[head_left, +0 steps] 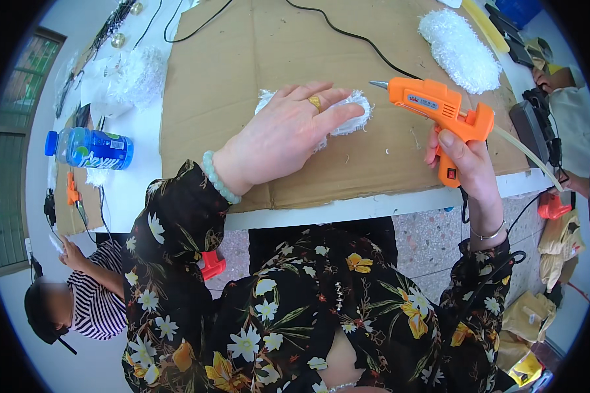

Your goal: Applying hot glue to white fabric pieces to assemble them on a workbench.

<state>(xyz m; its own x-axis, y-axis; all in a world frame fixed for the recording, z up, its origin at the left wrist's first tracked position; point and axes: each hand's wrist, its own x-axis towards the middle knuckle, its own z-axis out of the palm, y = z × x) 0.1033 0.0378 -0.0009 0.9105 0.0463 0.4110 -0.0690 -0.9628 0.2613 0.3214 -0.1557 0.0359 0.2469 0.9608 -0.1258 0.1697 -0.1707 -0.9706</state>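
Note:
My left hand (275,134) lies spread over a small white fluffy piece (354,114) on the brown cardboard (229,65). Its fingers and thumb reach across the piece, pressing it down and covering much of it. In my right hand (469,157) is an orange glue gun (432,105), gripped by its handle. The gun's metal nozzle points left, a short way from the fluffy piece and not touching it. A pale glue stick (524,147) trails from the gun's back end.
A larger white fluffy piece (459,51) lies at the far right of the cardboard. A black cord (347,31) crosses the cardboard toward the gun. At left stand a blue-labelled bottle (92,149) and white fluff (141,75). Other people sit at left and right.

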